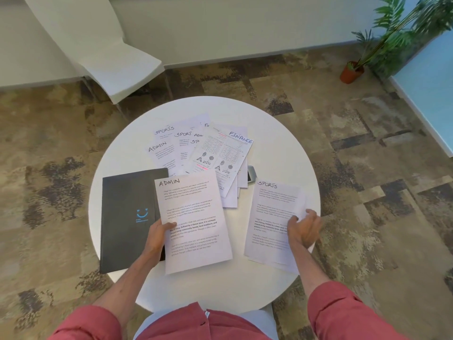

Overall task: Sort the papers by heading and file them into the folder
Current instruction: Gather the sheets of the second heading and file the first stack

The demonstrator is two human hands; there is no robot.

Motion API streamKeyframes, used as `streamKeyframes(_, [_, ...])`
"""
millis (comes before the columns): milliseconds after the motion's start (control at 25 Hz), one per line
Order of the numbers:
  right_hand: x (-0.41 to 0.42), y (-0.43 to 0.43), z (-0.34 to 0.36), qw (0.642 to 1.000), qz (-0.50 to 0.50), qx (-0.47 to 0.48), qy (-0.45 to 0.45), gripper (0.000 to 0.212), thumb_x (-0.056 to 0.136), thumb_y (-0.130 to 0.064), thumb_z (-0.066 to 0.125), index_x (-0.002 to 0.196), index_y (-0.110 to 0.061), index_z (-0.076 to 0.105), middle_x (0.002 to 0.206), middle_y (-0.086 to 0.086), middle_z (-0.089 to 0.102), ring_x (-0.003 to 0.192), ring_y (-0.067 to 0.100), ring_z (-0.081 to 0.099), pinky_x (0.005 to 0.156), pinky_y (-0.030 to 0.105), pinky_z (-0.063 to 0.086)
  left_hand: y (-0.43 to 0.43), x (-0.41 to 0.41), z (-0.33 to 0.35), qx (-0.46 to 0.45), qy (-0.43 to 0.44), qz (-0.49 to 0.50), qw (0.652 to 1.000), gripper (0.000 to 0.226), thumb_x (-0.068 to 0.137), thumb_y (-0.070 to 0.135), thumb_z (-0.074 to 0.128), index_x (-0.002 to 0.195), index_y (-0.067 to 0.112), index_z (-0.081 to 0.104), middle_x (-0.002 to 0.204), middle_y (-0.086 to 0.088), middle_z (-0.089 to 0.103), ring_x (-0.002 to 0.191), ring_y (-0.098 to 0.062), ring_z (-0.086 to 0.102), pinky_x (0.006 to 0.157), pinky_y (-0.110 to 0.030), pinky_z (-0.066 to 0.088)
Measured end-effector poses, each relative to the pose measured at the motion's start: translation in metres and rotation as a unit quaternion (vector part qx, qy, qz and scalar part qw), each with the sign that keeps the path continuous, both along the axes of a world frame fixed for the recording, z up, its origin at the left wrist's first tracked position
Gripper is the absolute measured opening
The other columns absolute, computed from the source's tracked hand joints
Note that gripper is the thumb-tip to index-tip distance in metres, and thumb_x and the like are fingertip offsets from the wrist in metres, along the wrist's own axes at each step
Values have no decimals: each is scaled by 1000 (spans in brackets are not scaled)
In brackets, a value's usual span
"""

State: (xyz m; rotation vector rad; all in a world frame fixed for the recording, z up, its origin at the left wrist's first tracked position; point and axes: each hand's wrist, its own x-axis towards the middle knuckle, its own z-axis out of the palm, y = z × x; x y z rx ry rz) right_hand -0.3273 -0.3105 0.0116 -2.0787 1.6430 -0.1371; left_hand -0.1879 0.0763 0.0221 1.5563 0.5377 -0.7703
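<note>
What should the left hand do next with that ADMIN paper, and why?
Probably the left hand should lay the white ADMIN sheet down as its own pile, apart from the white SPORTS sheet on the right; more mixed-heading papers lie fanned on the round white table.

You wear a dusty-red shirt [196, 325] with a buttoned front, 1 dark button [202, 323] showing. Its 2 sleeves sit pushed up, left sleeve [90, 322] and right sleeve [343, 312] alike, forearms uncovered down to left grip [157, 238] and right grip [304, 229].
</note>
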Motion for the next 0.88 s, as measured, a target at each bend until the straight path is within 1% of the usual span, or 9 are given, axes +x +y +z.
streamKeyframes(120, [52, 20, 7, 992, 111, 45, -34, 12, 95, -18, 63, 105, -22, 69, 107, 3, 70, 102, 32, 66, 86, 41, 50, 4, 10, -1, 0, 3, 11, 1000, 33, 95, 2, 62, 122, 15, 74, 116, -4, 82, 101, -29, 79, 86, -44, 61])
streamKeyframes(200, [91, 40, 8, 979, 184, 83, -11, 11, 94, -31, 63, 92, -22, 69, 93, -1, 74, 92, 32, 69, 75, 36, 51, 7, 15, 0, 3, 3, 16, 1000, 32, 94, 1, 62, 119, 16, 75, 113, -2, 83, 103, -30, 79, 87, -44, 60])
streamKeyframes(320, [142, 75, 2, 963, 241, 114, 29, 40, 87, -63, 68, 95, -24, 67, 99, -2, 73, 94, 29, 71, 77, 36, 53, 10, 20, 3, 3, -4, 18, 1000, 32, 95, 2, 62, 119, 18, 75, 112, 0, 83, 100, -26, 79, 80, -40, 60])
streamKeyframes(440, [168, 103, -10, 969, 206, 101, 92, 93, 76, -80, 72, 136, -11, 53, 133, 9, 60, 117, 34, 64, 85, 45, 52, 21, 26, 5, 6, -3, 29, 1000, 32, 96, 3, 62, 122, 18, 74, 113, 1, 83, 98, -24, 80, 78, -39, 60])
streamKeyframes(520, [171, 112, -18, 967, 188, 119, 124, 110, 76, -76, 76, 150, -6, 36, 143, 14, 52, 129, 35, 57, 94, 50, 50, 30, 29, 3, 14, -3, 31, 999, 31, 97, 3, 61, 121, 17, 75, 111, 2, 84, 96, -23, 80, 77, -38, 59])
streamKeyframes(600, [170, 112, -26, 966, 177, 135, 131, 96, 81, -67, 79, 147, -8, 40, 140, 13, 55, 128, 36, 58, 99, 51, 48, 39, 31, 1, 19, -1, 35, 999, 30, 97, 3, 62, 121, 15, 75, 110, 1, 84, 98, -26, 80, 78, -39, 60])
streamKeyframes(760, [165, 103, -34, 972, 161, 147, 92, 41, 92, -45, 75, 118, -16, 62, 126, 7, 66, 115, 33, 65, 98, 46, 50, 42, 34, -1, 19, 3, 41, 999, 28, 98, 2, 62, 119, 16, 75, 108, 1, 84, 96, -25, 81, 78, -40, 60])
streamKeyframes(800, [164, 102, -32, 974, 154, 145, 79, 34, 94, -44, 73, 113, -17, 64, 123, 5, 68, 112, 32, 66, 97, 45, 52, 41, 34, -1, 19, 4, 40, 999, 28, 98, 2, 62, 119, 15, 75, 107, 2, 84, 93, -24, 81, 78, -40, 60])
streamKeyframes(880, [166, 102, -27, 980, 133, 143, 51, 39, 95, -52, 69, 111, -17, 60, 118, 5, 67, 108, 32, 67, 93, 45, 52, 39, 34, 1, 19, 3, 37, 999, 28, 98, 1, 62, 118, 15, 75, 106, 2, 84, 90, -22, 82, 77, -39, 61])
